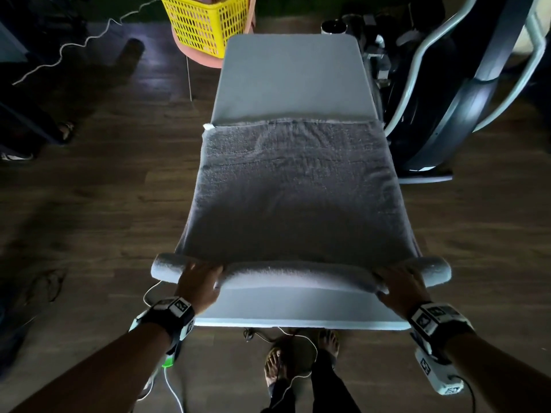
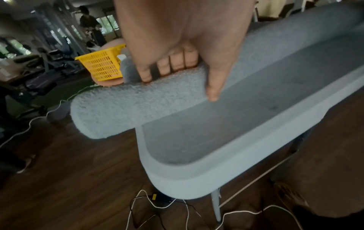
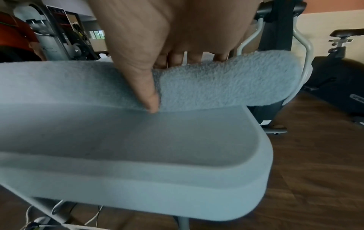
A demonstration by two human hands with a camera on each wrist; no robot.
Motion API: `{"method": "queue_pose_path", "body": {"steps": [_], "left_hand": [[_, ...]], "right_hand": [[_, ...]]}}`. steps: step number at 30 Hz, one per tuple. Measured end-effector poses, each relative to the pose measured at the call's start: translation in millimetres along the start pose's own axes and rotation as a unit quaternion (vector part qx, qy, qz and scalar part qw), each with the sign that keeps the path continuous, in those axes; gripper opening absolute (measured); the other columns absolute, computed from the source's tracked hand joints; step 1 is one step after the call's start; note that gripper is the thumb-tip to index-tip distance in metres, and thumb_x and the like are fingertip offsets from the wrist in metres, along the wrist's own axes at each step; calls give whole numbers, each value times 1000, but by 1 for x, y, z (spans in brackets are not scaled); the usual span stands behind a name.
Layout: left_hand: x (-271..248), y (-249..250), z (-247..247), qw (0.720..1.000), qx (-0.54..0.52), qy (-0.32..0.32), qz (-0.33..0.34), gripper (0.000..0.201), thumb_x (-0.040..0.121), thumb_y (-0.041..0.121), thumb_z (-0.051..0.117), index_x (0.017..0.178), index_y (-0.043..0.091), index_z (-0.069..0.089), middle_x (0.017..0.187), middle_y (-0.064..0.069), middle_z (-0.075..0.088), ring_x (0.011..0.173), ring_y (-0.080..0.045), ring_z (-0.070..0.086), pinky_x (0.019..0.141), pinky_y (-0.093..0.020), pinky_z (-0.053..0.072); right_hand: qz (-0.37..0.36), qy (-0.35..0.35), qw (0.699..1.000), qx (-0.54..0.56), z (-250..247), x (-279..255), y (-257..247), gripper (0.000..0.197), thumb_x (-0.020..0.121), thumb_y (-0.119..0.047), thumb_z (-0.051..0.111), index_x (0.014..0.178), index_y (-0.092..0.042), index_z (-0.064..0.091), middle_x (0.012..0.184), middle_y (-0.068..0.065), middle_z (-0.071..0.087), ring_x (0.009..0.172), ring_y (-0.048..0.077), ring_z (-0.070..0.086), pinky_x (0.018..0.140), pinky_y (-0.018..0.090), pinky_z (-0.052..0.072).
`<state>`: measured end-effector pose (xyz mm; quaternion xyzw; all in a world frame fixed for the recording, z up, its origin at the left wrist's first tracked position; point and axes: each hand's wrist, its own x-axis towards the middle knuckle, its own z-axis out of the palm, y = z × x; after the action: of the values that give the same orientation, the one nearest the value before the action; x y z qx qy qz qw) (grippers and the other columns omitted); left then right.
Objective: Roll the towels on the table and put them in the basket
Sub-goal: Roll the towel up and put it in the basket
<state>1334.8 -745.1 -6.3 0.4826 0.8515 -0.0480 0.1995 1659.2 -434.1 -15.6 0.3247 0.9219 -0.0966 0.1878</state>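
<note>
A grey towel (image 1: 295, 186) lies spread along a narrow white table (image 1: 292, 73). Its near end is rolled into a tube (image 1: 298, 274) that sticks out past both table sides. My left hand (image 1: 199, 281) grips the roll (image 2: 126, 109) near its left end, fingers curled over the top and thumb on the near side. My right hand (image 1: 399, 286) grips the roll (image 3: 216, 84) near its right end in the same way, thumb pressed down at the table surface. A yellow basket (image 1: 202, 22) stands beyond the table's far left corner and shows as the yellow basket (image 2: 102, 65) in the left wrist view.
The basket rests on a pink stool (image 1: 205, 55). An exercise machine (image 1: 465, 93) stands close to the table's right side. Cables (image 1: 298, 344) and my feet (image 1: 298, 359) lie on the dark wooden floor under the near edge. Another person (image 2: 90, 26) stands far behind.
</note>
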Motion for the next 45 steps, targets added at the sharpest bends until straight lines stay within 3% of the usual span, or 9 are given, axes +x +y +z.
{"method": "queue_pose_path", "body": {"steps": [7,14,19,22,27,33,38,42,45], "left_hand": [[28,-7,-8,998,46,43,-5,58,96,41,29,139,6,45,138,-14,52,125,-32,50,103,-43,36],[16,5,-7,999,42,15,9,34,83,44,51,91,16,68,100,-4,68,96,-28,65,82,-36,50],[28,-1,-17,998,34,45,9,52,90,38,31,106,3,67,104,-16,67,91,-36,65,79,-48,51],[20,-1,-6,999,21,26,2,54,84,45,60,122,6,60,116,-11,65,110,-33,60,94,-48,45],[1,11,-10,1000,22,-14,-7,28,70,41,62,82,17,70,86,-1,70,87,-26,67,77,-32,50],[15,3,-7,999,28,40,-16,52,88,45,45,117,7,64,111,-10,69,99,-28,66,86,-47,52],[11,14,-7,997,74,-25,8,36,78,45,55,97,17,69,103,0,68,104,-24,61,90,-33,40],[26,13,-17,996,84,-23,-24,51,91,50,40,121,14,61,139,-8,48,125,-28,48,103,-39,34],[30,3,-11,999,22,19,-26,70,92,58,24,137,11,50,141,-11,50,128,-29,48,107,-48,35]], "right_hand": [[38,-19,999,22,-29,20,-2,50,97,-49,32,145,-36,30,152,-9,31,140,18,27,113,47,20],[-7,-40,999,-19,-9,6,-1,56,73,-55,53,123,-30,55,126,-4,59,119,21,52,100,43,37],[-13,45,999,-1,-27,18,0,50,95,-46,33,141,-28,42,145,-5,45,134,16,39,113,40,26],[-3,16,1000,16,-18,13,1,60,93,-55,42,145,-24,36,148,-6,40,138,17,33,115,39,17],[-29,-38,998,-50,-12,2,-7,48,71,-52,56,115,-34,56,121,-10,59,117,16,51,101,37,33],[0,72,997,15,-19,8,-4,55,91,-50,44,139,-23,47,140,-2,50,130,22,44,112,43,24],[-39,14,999,-28,-2,1,-2,45,69,-48,55,107,-27,66,103,-3,68,105,27,61,97,37,28],[12,-64,997,46,-27,20,2,44,84,-52,51,120,-28,59,116,-2,64,108,17,58,94,32,43],[9,41,997,67,-31,26,1,48,95,-44,47,137,-22,46,137,-3,51,127,20,47,109,35,26]]}}
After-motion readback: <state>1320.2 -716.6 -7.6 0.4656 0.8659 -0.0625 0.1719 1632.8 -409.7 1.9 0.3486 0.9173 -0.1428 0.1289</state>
